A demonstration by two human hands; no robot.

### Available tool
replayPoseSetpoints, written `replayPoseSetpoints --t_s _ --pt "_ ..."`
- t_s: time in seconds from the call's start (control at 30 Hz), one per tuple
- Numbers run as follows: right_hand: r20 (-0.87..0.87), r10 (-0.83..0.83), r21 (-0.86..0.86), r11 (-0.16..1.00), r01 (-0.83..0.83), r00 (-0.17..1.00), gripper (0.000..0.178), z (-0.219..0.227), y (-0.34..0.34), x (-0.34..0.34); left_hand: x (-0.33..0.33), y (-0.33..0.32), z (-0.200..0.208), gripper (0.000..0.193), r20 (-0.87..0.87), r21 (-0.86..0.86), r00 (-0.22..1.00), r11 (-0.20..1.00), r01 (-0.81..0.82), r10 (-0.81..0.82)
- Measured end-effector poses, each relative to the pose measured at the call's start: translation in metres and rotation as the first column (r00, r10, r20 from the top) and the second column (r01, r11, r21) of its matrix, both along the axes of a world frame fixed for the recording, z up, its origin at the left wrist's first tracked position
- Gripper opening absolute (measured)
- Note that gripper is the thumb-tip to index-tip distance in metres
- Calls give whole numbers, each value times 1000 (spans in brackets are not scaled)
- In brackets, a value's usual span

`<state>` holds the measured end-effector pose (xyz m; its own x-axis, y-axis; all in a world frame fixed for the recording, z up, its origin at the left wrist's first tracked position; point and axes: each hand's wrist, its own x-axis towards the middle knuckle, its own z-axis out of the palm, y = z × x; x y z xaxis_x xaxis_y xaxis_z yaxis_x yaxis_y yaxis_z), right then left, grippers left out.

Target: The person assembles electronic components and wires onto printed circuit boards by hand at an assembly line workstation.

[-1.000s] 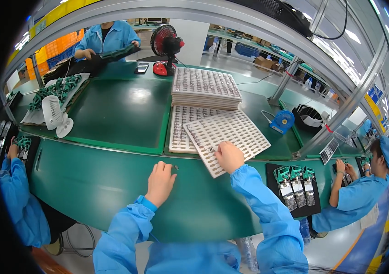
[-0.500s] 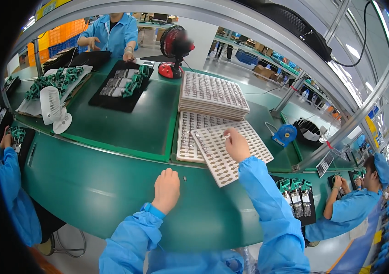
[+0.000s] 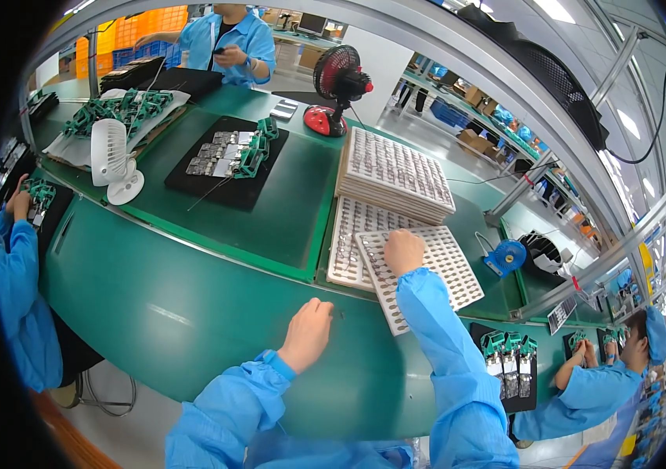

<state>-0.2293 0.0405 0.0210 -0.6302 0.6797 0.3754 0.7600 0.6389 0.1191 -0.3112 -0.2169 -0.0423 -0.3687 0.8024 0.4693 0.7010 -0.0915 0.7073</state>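
My right hand [image 3: 405, 252] is over a white tray [image 3: 458, 293] with rows of small slots. Its fingers are curled down toward the tray, and the fingertips are hidden, so what they hold cannot be made out. This tray lies askew on another white tray [image 3: 346, 242], whose slots hold small parts. On the green bench my left hand [image 3: 307, 334] rests with fingers drawn together. A tiny dark piece [image 3: 341, 315] lies just right of its fingertips. Whether anything is pinched in that hand is too small to tell.
Behind the trays rises a stack of filled white trays [image 3: 395, 168]. Fans stand around: red-black [image 3: 338, 82], white [image 3: 112, 160], blue [image 3: 506, 256]. Black mats hold green-and-silver assemblies [image 3: 227, 154], also by my right arm [image 3: 510, 363]. Co-workers sit left and right; another person stands opposite.
My head view has shifted. My right hand has gone from holding a small pale piece above the tray to curling down over it. My left hand has turned toward the right.
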Motion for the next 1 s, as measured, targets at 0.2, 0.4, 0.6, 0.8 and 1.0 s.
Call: replayPoseSetpoints --t_s 0.2,0.4,0.6,0.8,1.0 --pt "-602 -263 -396 918 4 754 19 -12 54 51 9 18 9 5 223 121 972 991 50 -76" --pt "-764 -456 -645 539 -541 456 13 19 -66 30 -9 6 -6 9 734 110 671 993 35 -105" --pt "-783 -444 -611 415 -674 436 12 7 -191 43 17 0 21 8 848 269 448 958 97 -284" --pt "-859 -372 -512 593 -622 353 12 -8 -215 55 34 -12 25 9 821 213 522 972 94 -230" --pt "-862 -88 -349 817 -459 499 8 -21 -220 70 40 -25 18 19 869 160 416 946 280 -270"
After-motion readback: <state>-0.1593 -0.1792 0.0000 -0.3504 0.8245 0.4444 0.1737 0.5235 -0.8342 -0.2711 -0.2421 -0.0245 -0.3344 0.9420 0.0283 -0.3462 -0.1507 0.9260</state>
